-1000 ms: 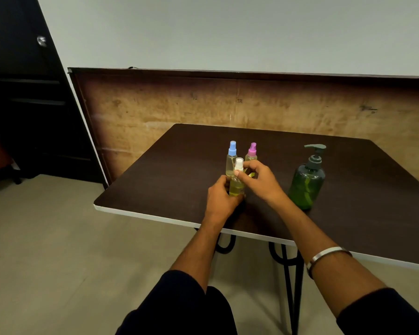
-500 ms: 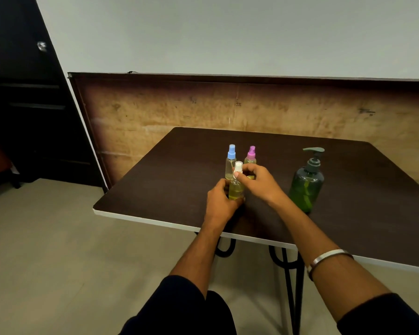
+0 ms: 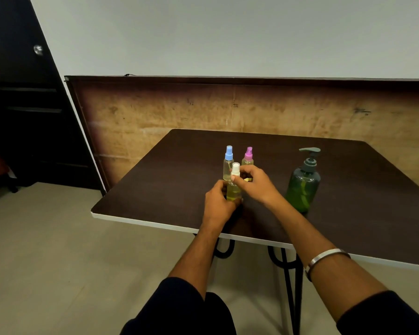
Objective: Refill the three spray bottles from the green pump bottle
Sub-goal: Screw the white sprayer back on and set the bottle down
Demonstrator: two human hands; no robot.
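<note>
Nearest: 2 bare forearms in dark sleeves, a silver bangle [image 3: 325,257] on the right wrist.

Next, on the dark brown tabletop with white edge [image 3: 155,222]: left hand [image 3: 219,204] curled round the body of a small clear plastic spray bottle with white nozzle [image 3: 234,189], holding it upright near the front edge. Right hand [image 3: 258,182] pinching at the white nozzle between thumb and fingers; whether twisting or only gripping, cannot tell. Bottle about 2 thirds full of yellowish liquid.

Handling, as a judgement: light, thin-walled, stiff enough to grip but likely to dent or squirt if squeezed with the top off; smooth and narrow, so slippery if wet. Best taken low round the body with 1 hand, the collar under the nozzle turned with the other. Narrow neck, so easy to spill at.

Just behind, side by side and close together: 1 small clear spray bottle with blue nozzle [image 3: 228,163] and 1 small clear spray bottle with pink nozzle [image 3: 248,158], both upright, tops on, the pink one partly hidden by the right hand.

To the right, apart from the group: 1 translucent green plastic pump bottle with dark grey pump head [image 3: 302,187], upright, partly full, untouched. Probably the heaviest piece; body wide enough for a full-hand grip, pump head for pressing.

Count: 3 spray bottles, 1 pump bottle, 2 hands, both occupied.

Farthest: worn brown board [image 3: 228,110] against a pale wall, dark door at left.
</note>
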